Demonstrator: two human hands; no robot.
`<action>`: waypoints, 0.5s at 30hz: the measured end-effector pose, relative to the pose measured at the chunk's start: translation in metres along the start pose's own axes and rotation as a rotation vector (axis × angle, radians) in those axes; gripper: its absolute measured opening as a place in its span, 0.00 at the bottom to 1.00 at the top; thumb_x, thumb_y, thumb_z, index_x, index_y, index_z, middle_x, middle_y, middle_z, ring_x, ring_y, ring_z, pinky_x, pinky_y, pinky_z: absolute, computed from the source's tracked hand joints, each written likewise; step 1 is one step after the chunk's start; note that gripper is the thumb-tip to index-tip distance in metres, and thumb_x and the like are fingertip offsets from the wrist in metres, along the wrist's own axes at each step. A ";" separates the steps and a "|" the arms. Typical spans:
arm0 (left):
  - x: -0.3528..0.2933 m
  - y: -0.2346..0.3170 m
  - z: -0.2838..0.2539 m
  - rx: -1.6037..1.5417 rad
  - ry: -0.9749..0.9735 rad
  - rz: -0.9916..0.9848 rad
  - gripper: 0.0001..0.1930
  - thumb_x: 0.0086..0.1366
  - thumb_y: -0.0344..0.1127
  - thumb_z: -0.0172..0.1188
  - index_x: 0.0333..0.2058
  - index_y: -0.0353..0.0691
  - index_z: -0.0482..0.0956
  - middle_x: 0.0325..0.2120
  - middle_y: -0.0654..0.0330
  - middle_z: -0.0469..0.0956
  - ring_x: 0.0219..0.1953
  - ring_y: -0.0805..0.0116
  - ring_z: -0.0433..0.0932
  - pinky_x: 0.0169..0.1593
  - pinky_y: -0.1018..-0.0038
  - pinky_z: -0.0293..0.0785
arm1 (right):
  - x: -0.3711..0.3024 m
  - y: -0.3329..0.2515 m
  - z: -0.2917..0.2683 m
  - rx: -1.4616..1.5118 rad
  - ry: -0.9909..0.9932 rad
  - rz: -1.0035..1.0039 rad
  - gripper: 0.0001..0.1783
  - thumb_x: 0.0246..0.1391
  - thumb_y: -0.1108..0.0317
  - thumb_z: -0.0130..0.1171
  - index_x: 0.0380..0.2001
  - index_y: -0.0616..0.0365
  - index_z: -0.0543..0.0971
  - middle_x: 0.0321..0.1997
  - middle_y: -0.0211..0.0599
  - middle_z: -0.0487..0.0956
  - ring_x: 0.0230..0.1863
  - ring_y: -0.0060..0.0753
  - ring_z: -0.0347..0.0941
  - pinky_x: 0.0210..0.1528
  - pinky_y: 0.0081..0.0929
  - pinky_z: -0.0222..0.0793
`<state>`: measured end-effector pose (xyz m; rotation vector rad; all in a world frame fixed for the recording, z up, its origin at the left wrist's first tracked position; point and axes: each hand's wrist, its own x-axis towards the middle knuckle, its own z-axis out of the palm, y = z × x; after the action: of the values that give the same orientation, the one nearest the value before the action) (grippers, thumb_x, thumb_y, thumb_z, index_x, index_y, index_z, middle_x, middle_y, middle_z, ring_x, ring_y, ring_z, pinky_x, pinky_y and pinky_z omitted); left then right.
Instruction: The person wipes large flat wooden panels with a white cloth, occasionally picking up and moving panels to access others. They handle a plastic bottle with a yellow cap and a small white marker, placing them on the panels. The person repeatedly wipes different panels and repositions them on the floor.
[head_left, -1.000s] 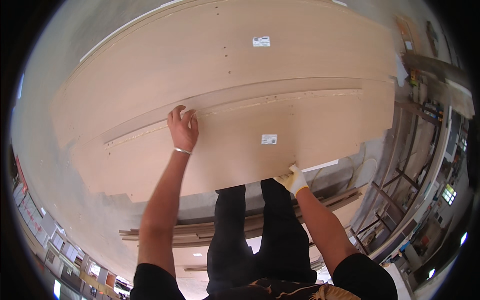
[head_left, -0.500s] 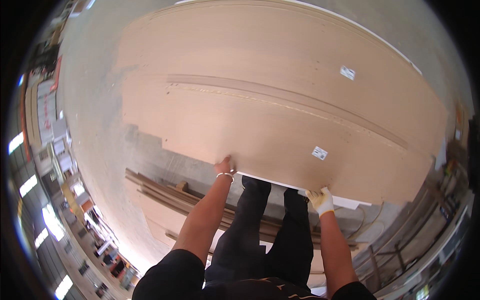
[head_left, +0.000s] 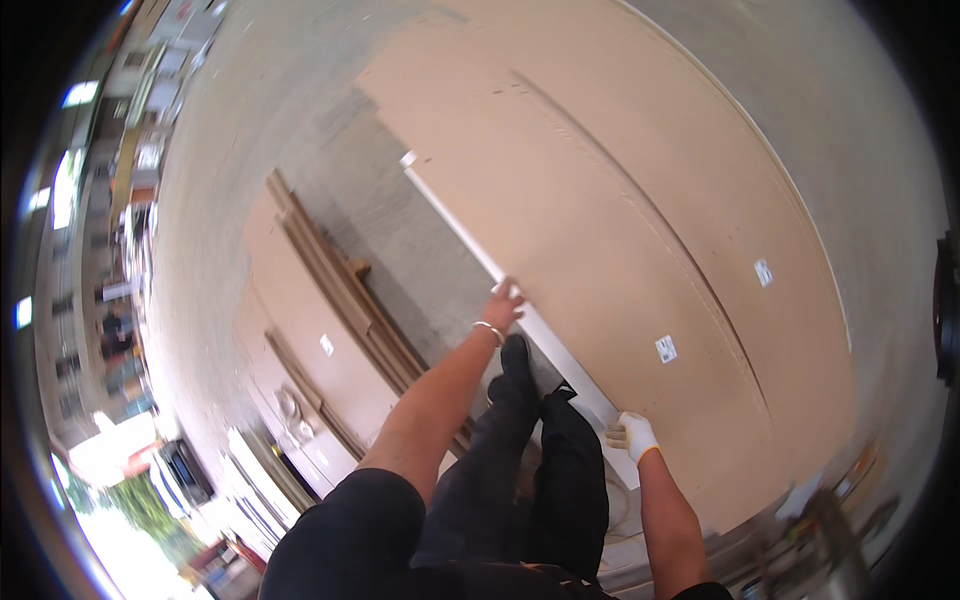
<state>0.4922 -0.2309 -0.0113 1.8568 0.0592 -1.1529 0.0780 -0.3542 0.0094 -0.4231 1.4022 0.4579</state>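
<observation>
A large flat brown cardboard sheet (head_left: 570,240) lies in front of me, with a second brown sheet (head_left: 700,170) beyond it. Along the near edge of the closer sheet runs a white strip (head_left: 550,345). My bare left hand (head_left: 507,305), a pale bracelet at its wrist, is closed around this edge near its middle. Farther right along the same edge, my right hand (head_left: 633,436) in a white and yellowish glove grips it too. The undersides of both hands' grips are hidden. Each sheet carries a small white label (head_left: 666,348).
On the left, long brown strips (head_left: 335,275) lie over more flat boards (head_left: 300,340), with a tape roll (head_left: 289,403) on top. Grey concrete floor (head_left: 395,225) shows between the two stacks. Metal framework (head_left: 835,535) stands at the lower right.
My view has turned, so the sheets now slant down to the right. More of the white strip shows along the near edge. Both hands remain at that edge.
</observation>
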 end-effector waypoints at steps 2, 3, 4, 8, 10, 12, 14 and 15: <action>-0.030 -0.024 0.011 0.015 -0.117 -0.055 0.31 0.69 0.38 0.62 0.68 0.40 0.66 0.69 0.58 0.67 0.62 0.60 0.75 0.60 0.59 0.76 | -0.019 -0.023 0.021 -0.327 0.061 -0.146 0.19 0.65 0.61 0.54 0.54 0.61 0.76 0.49 0.50 0.82 0.52 0.53 0.80 0.50 0.49 0.79; -0.046 -0.038 0.016 -0.007 -0.215 -0.095 0.32 0.70 0.38 0.60 0.70 0.41 0.63 0.66 0.62 0.72 0.60 0.64 0.76 0.58 0.61 0.77 | -0.033 -0.037 0.037 -0.525 0.014 -0.391 0.18 0.64 0.64 0.54 0.53 0.61 0.77 0.51 0.49 0.82 0.52 0.49 0.81 0.52 0.46 0.79; -0.074 -0.060 0.027 -0.148 -0.202 -0.080 0.30 0.69 0.39 0.61 0.68 0.40 0.67 0.61 0.60 0.78 0.59 0.63 0.78 0.60 0.63 0.76 | -0.052 -0.052 0.057 -0.720 -0.027 -0.608 0.17 0.63 0.67 0.55 0.51 0.62 0.78 0.52 0.47 0.83 0.52 0.45 0.81 0.53 0.42 0.78; -0.186 -0.146 0.058 0.291 -0.056 -0.053 0.21 0.69 0.41 0.57 0.58 0.40 0.78 0.49 0.47 0.83 0.52 0.50 0.82 0.59 0.61 0.75 | -0.164 -0.095 0.165 -1.003 -0.411 -0.924 0.15 0.59 0.77 0.52 0.47 0.61 0.82 0.48 0.40 0.83 0.53 0.39 0.80 0.57 0.34 0.74; -0.249 -0.189 0.064 0.410 0.036 0.043 0.17 0.69 0.40 0.55 0.52 0.42 0.82 0.43 0.47 0.84 0.48 0.45 0.81 0.55 0.56 0.76 | -0.235 -0.102 0.228 -1.350 -0.580 -1.306 0.16 0.50 0.81 0.54 0.41 0.58 0.83 0.48 0.43 0.83 0.53 0.47 0.79 0.57 0.38 0.74; -0.308 -0.232 0.053 0.458 -0.001 -0.060 0.15 0.67 0.37 0.54 0.47 0.42 0.85 0.45 0.44 0.84 0.51 0.45 0.81 0.57 0.58 0.77 | -0.306 -0.095 0.290 -1.498 -0.885 -1.467 0.16 0.42 0.81 0.56 0.35 0.55 0.83 0.47 0.42 0.83 0.51 0.49 0.79 0.52 0.39 0.75; -0.377 -0.275 0.042 0.224 0.271 -0.203 0.14 0.66 0.39 0.55 0.44 0.45 0.87 0.46 0.48 0.84 0.50 0.45 0.82 0.58 0.58 0.77 | -0.377 -0.071 0.336 -1.650 -1.144 -1.430 0.14 0.40 0.81 0.58 0.32 0.53 0.82 0.45 0.37 0.84 0.49 0.44 0.80 0.45 0.37 0.75; -0.411 -0.295 0.035 0.139 0.380 -0.367 0.13 0.66 0.39 0.56 0.42 0.45 0.88 0.44 0.48 0.85 0.50 0.45 0.82 0.57 0.58 0.78 | -0.409 -0.053 0.356 -1.780 -1.258 -1.407 0.12 0.41 0.78 0.60 0.30 0.51 0.82 0.44 0.33 0.84 0.45 0.41 0.80 0.41 0.36 0.74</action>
<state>0.0999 0.0760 0.0851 2.2321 0.5673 -1.0461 0.3586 -0.2302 0.4598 -1.8651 -0.9826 0.4614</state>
